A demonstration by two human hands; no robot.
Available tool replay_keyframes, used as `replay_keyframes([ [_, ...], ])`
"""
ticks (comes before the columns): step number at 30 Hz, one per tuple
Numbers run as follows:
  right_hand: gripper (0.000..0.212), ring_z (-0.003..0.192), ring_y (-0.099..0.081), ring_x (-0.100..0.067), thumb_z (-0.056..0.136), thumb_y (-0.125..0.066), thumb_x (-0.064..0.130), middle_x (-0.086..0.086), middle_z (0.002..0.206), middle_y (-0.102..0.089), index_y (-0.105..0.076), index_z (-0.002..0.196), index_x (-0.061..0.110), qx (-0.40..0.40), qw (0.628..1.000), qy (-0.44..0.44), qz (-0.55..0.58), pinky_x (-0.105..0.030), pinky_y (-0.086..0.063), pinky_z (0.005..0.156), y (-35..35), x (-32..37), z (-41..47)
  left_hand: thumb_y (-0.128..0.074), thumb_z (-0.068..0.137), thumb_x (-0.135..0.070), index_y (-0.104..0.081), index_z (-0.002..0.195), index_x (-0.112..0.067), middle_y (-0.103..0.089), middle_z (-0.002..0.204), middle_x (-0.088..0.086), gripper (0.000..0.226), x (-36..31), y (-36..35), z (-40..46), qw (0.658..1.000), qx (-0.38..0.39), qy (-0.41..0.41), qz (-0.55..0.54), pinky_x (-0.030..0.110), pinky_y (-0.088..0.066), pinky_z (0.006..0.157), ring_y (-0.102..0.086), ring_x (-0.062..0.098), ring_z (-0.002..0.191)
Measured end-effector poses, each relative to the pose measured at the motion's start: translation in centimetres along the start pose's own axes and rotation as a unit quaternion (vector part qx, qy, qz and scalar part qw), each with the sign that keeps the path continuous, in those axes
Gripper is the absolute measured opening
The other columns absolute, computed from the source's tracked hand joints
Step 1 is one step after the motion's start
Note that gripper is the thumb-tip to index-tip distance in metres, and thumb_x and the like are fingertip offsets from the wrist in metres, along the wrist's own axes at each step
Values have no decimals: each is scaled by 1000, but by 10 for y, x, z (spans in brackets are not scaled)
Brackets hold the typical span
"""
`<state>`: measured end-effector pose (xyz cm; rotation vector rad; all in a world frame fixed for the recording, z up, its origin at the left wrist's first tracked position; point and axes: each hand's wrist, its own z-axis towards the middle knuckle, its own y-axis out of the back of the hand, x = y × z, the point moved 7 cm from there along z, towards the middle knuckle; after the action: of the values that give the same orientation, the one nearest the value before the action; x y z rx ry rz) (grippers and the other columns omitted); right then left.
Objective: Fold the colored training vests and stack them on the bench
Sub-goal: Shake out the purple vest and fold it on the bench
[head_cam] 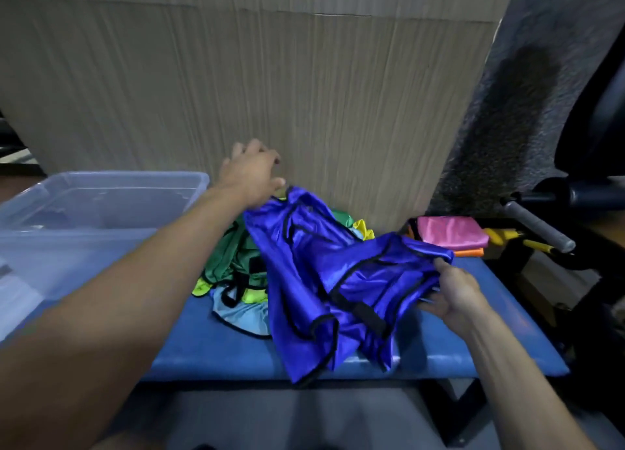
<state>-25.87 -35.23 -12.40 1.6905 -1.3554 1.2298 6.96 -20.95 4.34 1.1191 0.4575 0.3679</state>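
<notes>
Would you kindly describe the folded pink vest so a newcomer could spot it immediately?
Find the blue bench and follow it to its far right end. There the pink vest tops a small folded stack, over an orange vest. Unlike the loose pile, it lies flat.

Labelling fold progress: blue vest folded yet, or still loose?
Loose. The blue vest hangs crumpled between the left hand and right hand, drooping over the bench edge; no flat fold.

A single wide-angle view from a camera worn on the person's head, looking forward and steeply down, close over a blue padded bench (236,351). Both forearms reach in from the bottom edge. A ribbed beige wall (270,77) fills the upper frame, its lines bowed.
</notes>
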Motion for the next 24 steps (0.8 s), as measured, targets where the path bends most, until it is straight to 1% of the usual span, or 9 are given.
replay_keyframes([
  [2,38,87,-61,-27,99,-56,18,-11,113,-64,-46,135,24,5,999,26,-38,-44,-50,81,-3,0,3,-71,90,-21,-68,119,-19,-60,123,9,30,-12,-6,-25,994,-15,-78,-71,37,-41,101,-55,32,118],
  [5,89,129,-48,-26,82,-73,19,-14,150,-43,-28,159,22,-26,943,207,-260,-37,-39,107,-7,17,-1,-80,82,-38,-69,100,-29,-66,100,-4,23,-47,-39,-94,941,197,-188,-201,31,-50,83,-64,16,92],
  [9,81,146,-28,-28,72,-84,30,-2,158,-31,-49,145,39,150,771,386,-485,-46,-27,120,-66,15,-33,-80,59,-72,-56,109,-38,-48,111,-13,65,-51,-96,-163,922,316,-208,-79,36,-43,94,-44,11,106],
  [12,54,143,-23,-15,74,-84,42,13,156,-30,-61,123,41,225,698,373,-569,-46,-27,113,-99,-17,-50,-85,61,-59,-50,115,-33,-38,118,-9,69,-48,-117,-181,923,309,-215,79,34,-30,85,-34,17,111],
  [14,29,131,-42,-20,83,-78,40,12,137,-49,-65,108,34,192,676,393,-593,-40,-38,102,-103,-21,-45,-83,70,-49,-53,110,-33,-38,117,-8,53,-43,-115,-180,933,266,-215,108,34,-27,83,-34,18,112],
  [16,11,103,-61,-19,87,-76,33,10,104,-64,-66,92,30,156,710,421,-542,-38,-49,87,-95,-9,-41,-78,80,-43,-60,101,-32,-43,110,-12,30,-34,-110,-176,948,230,-214,47,33,-33,87,-39,16,110],
  [19,20,71,-60,-2,90,-75,14,9,75,-67,-63,77,24,120,847,416,-310,-23,-48,71,-64,20,-33,-74,87,-37,-64,92,-32,-57,94,-17,12,-15,-87,-168,961,145,-195,-133,31,-43,85,-50,6,93],
  [22,20,68,-53,-9,96,-69,13,-6,74,-64,-63,77,12,60,929,359,-67,-21,-45,64,-28,41,-20,-66,96,-20,-67,96,-30,-67,85,-18,10,5,-50,-160,955,13,-125,-269,21,-45,77,-60,0,82],
  [24,22,70,-54,-15,96,-70,21,-9,74,-65,-63,77,12,-15,950,309,-37,-33,-49,68,-4,35,0,-53,100,-18,-66,100,-29,-65,86,-19,17,15,-32,-156,946,-65,-89,-306,13,-42,74,-59,-1,79],
])
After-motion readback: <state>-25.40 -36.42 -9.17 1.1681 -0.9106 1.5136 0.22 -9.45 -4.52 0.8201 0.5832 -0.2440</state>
